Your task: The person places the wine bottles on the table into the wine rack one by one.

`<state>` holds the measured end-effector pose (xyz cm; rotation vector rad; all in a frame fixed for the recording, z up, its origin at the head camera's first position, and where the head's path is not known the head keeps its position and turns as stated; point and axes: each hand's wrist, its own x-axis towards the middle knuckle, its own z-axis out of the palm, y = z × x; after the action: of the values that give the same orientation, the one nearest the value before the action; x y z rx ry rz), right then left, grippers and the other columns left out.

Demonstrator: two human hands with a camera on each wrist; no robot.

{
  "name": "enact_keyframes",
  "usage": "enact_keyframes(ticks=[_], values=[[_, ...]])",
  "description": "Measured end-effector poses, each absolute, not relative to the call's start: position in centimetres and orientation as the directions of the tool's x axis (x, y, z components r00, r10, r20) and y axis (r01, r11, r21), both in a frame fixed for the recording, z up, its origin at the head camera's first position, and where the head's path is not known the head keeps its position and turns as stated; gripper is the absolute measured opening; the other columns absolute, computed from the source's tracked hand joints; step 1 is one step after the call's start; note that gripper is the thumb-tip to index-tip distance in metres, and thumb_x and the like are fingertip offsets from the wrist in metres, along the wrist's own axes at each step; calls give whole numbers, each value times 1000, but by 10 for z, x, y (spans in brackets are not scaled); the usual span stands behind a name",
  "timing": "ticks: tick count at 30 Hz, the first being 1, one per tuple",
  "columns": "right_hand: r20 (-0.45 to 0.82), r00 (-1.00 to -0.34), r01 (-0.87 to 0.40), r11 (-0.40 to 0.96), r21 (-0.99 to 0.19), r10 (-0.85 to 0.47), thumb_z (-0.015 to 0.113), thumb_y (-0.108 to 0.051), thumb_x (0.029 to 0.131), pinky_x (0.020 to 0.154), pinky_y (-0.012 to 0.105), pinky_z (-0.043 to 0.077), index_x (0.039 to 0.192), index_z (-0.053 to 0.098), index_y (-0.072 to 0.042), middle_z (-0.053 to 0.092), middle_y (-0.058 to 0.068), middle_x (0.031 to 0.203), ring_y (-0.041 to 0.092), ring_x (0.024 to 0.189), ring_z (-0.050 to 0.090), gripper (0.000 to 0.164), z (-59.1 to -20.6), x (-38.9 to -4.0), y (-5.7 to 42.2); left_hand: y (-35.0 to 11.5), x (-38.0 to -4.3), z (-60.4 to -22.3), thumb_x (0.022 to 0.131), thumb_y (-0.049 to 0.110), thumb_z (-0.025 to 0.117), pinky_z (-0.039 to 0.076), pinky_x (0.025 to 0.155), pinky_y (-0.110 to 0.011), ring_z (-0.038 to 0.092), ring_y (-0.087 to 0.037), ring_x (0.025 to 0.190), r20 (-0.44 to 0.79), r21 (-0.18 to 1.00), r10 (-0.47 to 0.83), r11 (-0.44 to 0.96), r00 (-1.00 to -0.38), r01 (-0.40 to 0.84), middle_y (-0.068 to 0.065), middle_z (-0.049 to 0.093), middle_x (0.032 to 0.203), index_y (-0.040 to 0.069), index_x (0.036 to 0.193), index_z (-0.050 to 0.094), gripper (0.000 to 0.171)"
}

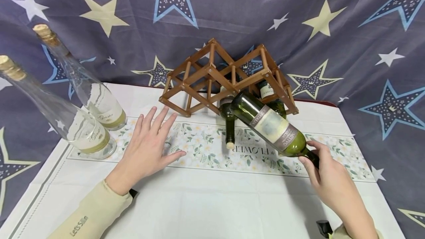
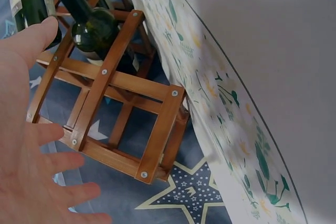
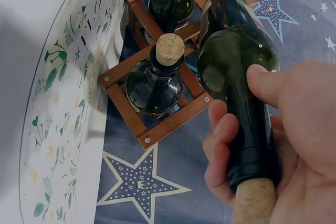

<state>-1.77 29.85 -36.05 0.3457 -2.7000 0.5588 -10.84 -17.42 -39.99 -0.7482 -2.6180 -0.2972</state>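
In the head view my right hand (image 1: 335, 180) grips a green wine bottle (image 1: 272, 126) by its neck. The bottle slants, its base up at the front of the wooden wine rack (image 1: 212, 71). Its cork (image 3: 254, 200) shows below the fingers in the right wrist view. Two other bottles lie in the rack: a middle bottle (image 1: 230, 121) with its corked neck forward, and a right bottle (image 3: 154, 87), partly hidden behind the held one in the head view. My left hand (image 1: 147, 146) is spread over the floral runner, left of the rack, holding nothing.
Two tall clear corked bottles, a nearer one (image 1: 89, 132) and a farther one (image 1: 106, 106), stand at the table's left. A floral runner (image 1: 196, 146) crosses the white tablecloth (image 1: 206, 202). Behind the rack hangs a dark star-patterned cloth (image 1: 245, 6).
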Motion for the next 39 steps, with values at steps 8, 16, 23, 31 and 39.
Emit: enact_keyframes(ticks=[8,16,23,31,39], values=[[376,-922,-242,890,-386,-87,69,-11,104,63,51,50,144,47,4,71,17,99,27,75,66,48,-360,-16,299,-176,-108,-403,82,76,72,24,117,-75,26,-52,153,426,88,451,842,-784,532,-22,32,169,7,163,39,111],[372,-927,-203,892,-405,-42,68,-11,105,61,44,47,140,47,5,70,15,96,22,71,61,44,-359,-17,298,-178,-107,-405,81,76,73,24,117,-75,26,-53,153,420,82,450,846,-788,527,-22,32,169,6,162,40,112],[371,-928,-180,894,-411,-16,70,-9,103,61,42,46,139,48,5,71,14,96,21,70,60,44,-361,-18,298,-180,-107,-405,81,76,73,24,117,-74,27,-53,152,416,78,450,848,-790,524,-21,31,169,6,162,40,112],[349,-937,-144,899,-413,10,70,-11,104,62,50,47,137,47,5,70,18,98,24,69,61,44,-363,-20,297,-180,-106,-406,81,76,74,22,118,-74,24,-52,154,406,83,443,853,-799,515,-21,30,170,7,163,39,113],[313,-949,-116,896,-428,27,67,-13,105,63,49,48,136,46,4,69,17,96,24,70,61,41,-361,-19,293,-180,-107,-406,81,75,74,24,117,-74,25,-52,154,415,84,447,849,-793,522,-22,32,168,6,162,41,112]])
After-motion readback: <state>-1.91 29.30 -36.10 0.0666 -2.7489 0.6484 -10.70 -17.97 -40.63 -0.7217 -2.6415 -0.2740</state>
